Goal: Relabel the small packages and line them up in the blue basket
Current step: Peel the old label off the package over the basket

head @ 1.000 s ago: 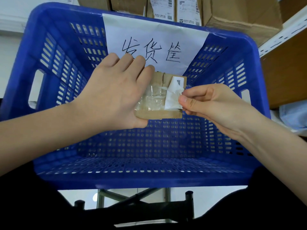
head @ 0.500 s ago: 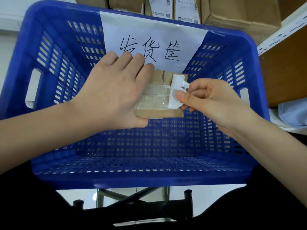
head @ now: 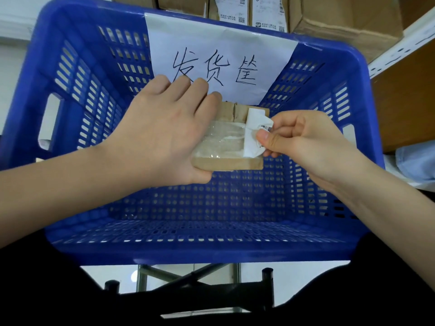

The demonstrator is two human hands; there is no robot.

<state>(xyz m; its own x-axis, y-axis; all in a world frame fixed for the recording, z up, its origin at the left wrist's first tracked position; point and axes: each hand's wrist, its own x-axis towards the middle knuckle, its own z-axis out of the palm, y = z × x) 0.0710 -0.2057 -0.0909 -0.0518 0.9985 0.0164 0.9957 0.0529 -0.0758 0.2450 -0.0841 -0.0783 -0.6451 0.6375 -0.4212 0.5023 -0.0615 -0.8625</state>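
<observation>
A small brown cardboard package [head: 231,163] with clear tape across its top hovers over the blue basket [head: 70,95]. My left hand [head: 162,135] grips the package by its left side, fingers over the top and thumb below. A white label [head: 255,132] with a barcode is partly peeled off the package's right end and curls upward. My right hand [head: 303,140] pinches the loose edge of that label between thumb and forefinger. The basket's floor beneath holds no packages that I can see.
A white paper sign [head: 219,55] with handwritten characters hangs on the basket's far wall. Behind the basket stand cardboard boxes [head: 348,17] with shipping labels. A shelf [head: 404,43] is at the right, a black metal frame [head: 200,292] below the basket.
My right hand has pulled the white label further off the package, so more of it stands curled above the cardboard. The left hand keeps the package in place.
</observation>
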